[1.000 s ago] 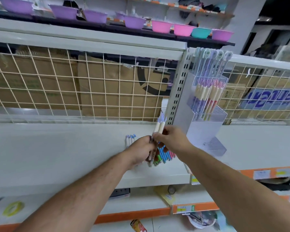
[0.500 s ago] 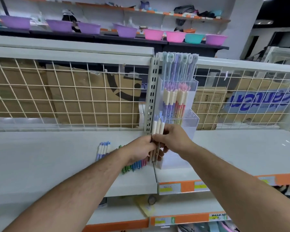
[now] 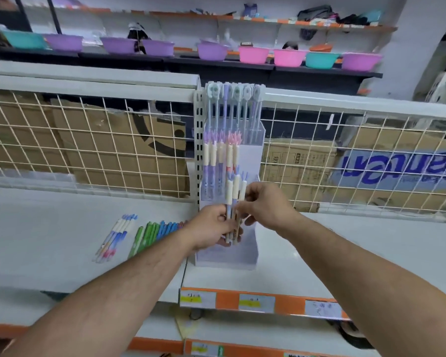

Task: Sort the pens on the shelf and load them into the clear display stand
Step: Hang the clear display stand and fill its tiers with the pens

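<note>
Three held pens (image 3: pixel 234 188), as far as can be counted, stand upright in the left hand (image 3: pixel 211 228), whose fingers curl round their lower barrels; the right hand (image 3: pixel 265 204) pinches the rightmost of them near its cream grip, so both hands are closed on the bunch. The bunch hovers just in front of the clear display stand (image 3: pixel 251 161), which sits toward the back edge of the shelf (image 3: pixel 49 228), against the upright post; its rear tiers already hold pens, and whether the low front tier is filled cannot be told behind the hands. The step in hand looks like loading: one pen being drawn off for a slot. Next, the right hand should lift that pen free and drop it tip-down into an open tier. White loose pens (image 3: pixel 115 237) and green and blue pens (image 3: pixel 155 231) lie to the left, awaiting sorting.
</note>
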Demonstrator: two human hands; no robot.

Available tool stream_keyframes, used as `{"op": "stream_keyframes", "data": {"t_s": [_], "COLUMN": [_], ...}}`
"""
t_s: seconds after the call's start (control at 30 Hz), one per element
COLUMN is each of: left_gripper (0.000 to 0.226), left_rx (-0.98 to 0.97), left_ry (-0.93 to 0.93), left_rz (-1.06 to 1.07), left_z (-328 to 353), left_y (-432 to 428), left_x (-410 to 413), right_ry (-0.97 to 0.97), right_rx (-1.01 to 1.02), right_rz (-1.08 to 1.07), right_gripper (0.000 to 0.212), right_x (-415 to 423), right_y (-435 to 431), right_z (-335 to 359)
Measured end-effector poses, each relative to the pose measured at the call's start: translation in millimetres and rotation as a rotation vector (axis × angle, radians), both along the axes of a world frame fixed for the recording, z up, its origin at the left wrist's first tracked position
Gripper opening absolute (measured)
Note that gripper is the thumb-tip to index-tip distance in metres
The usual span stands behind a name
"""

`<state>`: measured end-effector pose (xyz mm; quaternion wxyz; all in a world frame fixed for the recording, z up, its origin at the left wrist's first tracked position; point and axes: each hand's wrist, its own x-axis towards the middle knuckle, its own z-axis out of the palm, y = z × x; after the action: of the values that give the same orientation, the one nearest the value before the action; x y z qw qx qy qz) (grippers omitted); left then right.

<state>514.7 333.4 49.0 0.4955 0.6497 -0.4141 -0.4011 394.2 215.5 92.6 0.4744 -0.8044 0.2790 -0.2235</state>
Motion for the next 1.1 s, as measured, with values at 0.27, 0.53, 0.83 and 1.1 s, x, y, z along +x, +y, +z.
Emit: {"op": "stream_keyframes", "data": {"t_s": [0.27,0.53,0.83,1.1], "left_gripper": [0.014,0.018,0.015,0.014], "left_rx": [0.039,0.113,0.109,0.109], "left_ry": [0.013,0.005,0.009,0.014], "left_rz": [0.113,0.144,0.136,0.119], "left_z": [-9.2,-25.6,-35.8,-34.6], "left_y": [-4.9,-14.2,-16.3,-17.6], "left_x": [14.0,25.5,31.1,33.8], "right_ry": [-0.137,-0.193,-0.137,-0.066], "right_rx": [-0.020,-0.088,-0.132,-0.155], "right_rz": [-0.134,-0.227,-0.241,-0.265], "right_gripper": [0.017,0.009,0.007,0.010], "right_x": [2.2,29.9,46.8,54.4], "right_y": [-35.4,-53.8,-53.8,-53.2], "right_z": [44.0,73.1,66.2,61.6]}}
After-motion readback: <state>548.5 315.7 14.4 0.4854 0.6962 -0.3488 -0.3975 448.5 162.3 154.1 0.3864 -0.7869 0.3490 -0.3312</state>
